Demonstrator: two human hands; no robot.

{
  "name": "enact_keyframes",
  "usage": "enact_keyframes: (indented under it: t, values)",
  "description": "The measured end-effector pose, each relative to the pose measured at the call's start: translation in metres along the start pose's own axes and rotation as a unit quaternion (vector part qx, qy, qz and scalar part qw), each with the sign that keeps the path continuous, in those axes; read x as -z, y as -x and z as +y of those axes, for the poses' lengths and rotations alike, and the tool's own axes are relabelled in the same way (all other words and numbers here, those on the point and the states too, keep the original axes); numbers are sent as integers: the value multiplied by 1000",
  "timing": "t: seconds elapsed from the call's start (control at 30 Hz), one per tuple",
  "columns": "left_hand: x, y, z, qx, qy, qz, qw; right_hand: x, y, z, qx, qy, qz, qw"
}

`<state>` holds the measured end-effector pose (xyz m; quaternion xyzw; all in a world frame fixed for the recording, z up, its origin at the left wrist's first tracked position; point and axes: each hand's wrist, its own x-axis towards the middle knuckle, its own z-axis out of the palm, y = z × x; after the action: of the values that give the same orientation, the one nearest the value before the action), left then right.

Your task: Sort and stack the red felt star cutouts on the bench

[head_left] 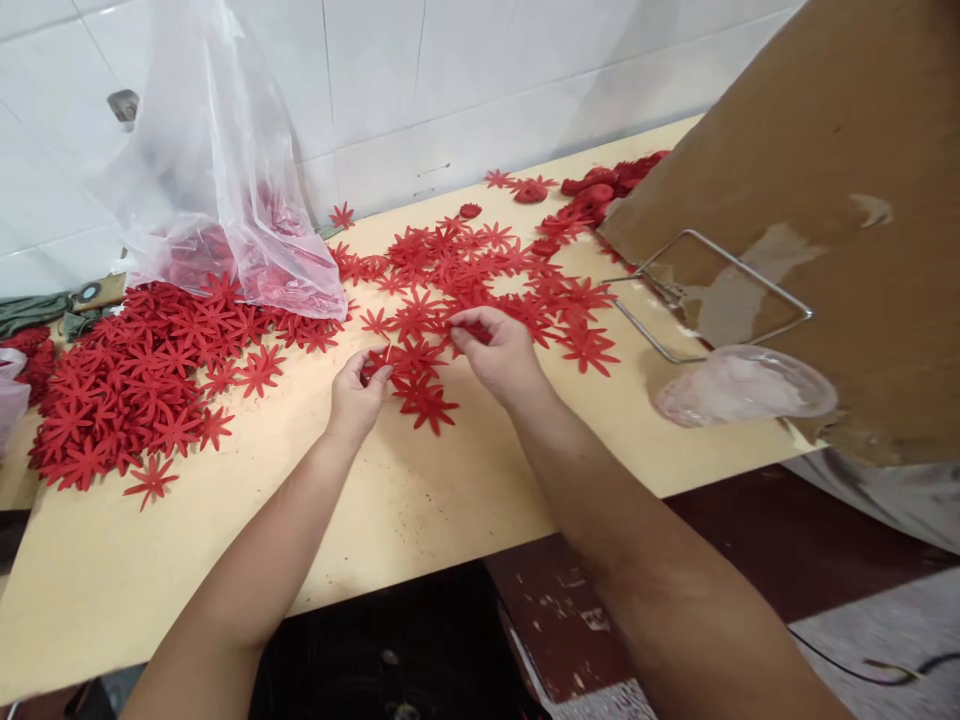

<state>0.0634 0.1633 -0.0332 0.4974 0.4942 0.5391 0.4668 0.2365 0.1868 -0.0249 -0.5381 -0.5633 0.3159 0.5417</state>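
Red star-shaped flower pieces, perhaps felt, lie all over the middle of the table. My left hand [357, 396] is closed, with a red flower piece [380, 362] pinched between thumb and forefinger. Just to the right, my right hand [501, 358] is closed too, its thumb and fingertips pressed together over the loose pieces; what they hold is too small to make out. Between and below the two hands rests a small cluster of red flower pieces [426, 402].
A large heap of red flower pieces [142, 375] spreads at the left, under a clear plastic bag [240, 200]. Brown cardboard [840, 180] leans at the right, beside a bent metal wire frame [750, 270] and a clear plastic bowl [750, 385]. White tiled wall [375, 80] stands behind.
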Motion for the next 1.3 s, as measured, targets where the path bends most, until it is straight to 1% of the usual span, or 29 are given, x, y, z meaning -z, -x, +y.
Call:
enact_keyframes:
  t: [0.07, 0.13, 0.2, 0.23, 0.27, 0.4, 0.43, 0.5, 0.57, 0.6, 0.67, 0.77, 0.83, 0.9, 0.97, 1.03, 1.17, 1.3]
  values:
    - [-1, 0, 3, 13, 0, 2, 1000, 10, -8, 6, 4, 26, 29, 999]
    - [-1, 0, 5, 21, 2, 3, 1000, 17, -12, 9, 25, 99, 61, 993]
    - [-2, 0, 5, 26, 11, 6, 1000, 20, -10, 6, 62, 191, 85, 976]
    - [-2, 0, 4, 26, 16, 7, 1000, 18, -7, 3, 81, 229, 80, 967]
    - [-2, 0, 3, 26, 17, 8, 999, 15, -4, 0, 98, 256, 60, 960]
    - [-1, -1, -3, 18, -3, 16, 1000, -8, 13, -10, 135, 318, -89, 934]
    - [-1, -1, -3, 18, -5, 17, 1000, -14, 15, -11, 138, 334, -117, 925]
    - [0, -1, -1, 22, 1, 19, 1000, -23, 16, -11, 130, 367, -141, 910]
    - [1, -1, 3, 25, 19, 20, 999, -26, 12, -10, 114, 386, -132, 906]
    - [1, -1, 4, 26, 29, 21, 999, -25, 10, -8, 108, 386, -118, 909]
    - [2, -2, 7, 30, 45, 22, 998, -20, 4, -5, 105, 358, -76, 925]
    - [2, -3, 5, 45, 42, 24, 998, -8, -2, -1, 101, 272, 2, 957]
    - [1, -4, 3, 53, 32, 25, 998, 0, -5, -1, 61, 198, 27, 978]
    - [0, -4, 2, 57, 25, 27, 998, 5, -7, -2, -4, 117, 23, 993]
    - [0, -4, 2, 59, 20, 27, 998, 9, -7, -5, -55, 49, 20, 997]
    - [1, -4, 2, 59, 12, 30, 998, 10, -7, -9, -76, 6, 27, 997]
    - [3, -3, 2, 46, -3, 45, 998, 11, -2, -14, -75, -44, 31, 996]
    - [3, -3, 3, 40, 8, 58, 998, 14, 3, -18, -64, -43, 38, 996]
